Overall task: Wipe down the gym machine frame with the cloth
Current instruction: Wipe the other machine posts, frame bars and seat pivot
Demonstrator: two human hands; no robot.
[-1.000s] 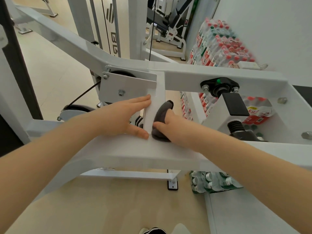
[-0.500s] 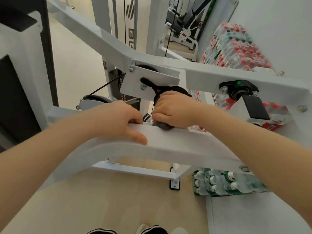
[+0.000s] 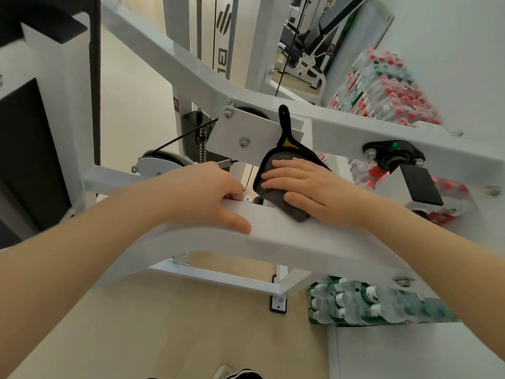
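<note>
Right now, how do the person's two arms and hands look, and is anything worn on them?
Both forearms are bare, with no sleeves, gloves or watch in view. The right hand wears a thin gold ring on one finger. The left hand shows no ring or other jewellery. Fingernails are short and unpainted.

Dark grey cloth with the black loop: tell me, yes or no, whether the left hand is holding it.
No: the right hand presses the dark grey cloth, while the left hand grips the white frame bar.
</note>
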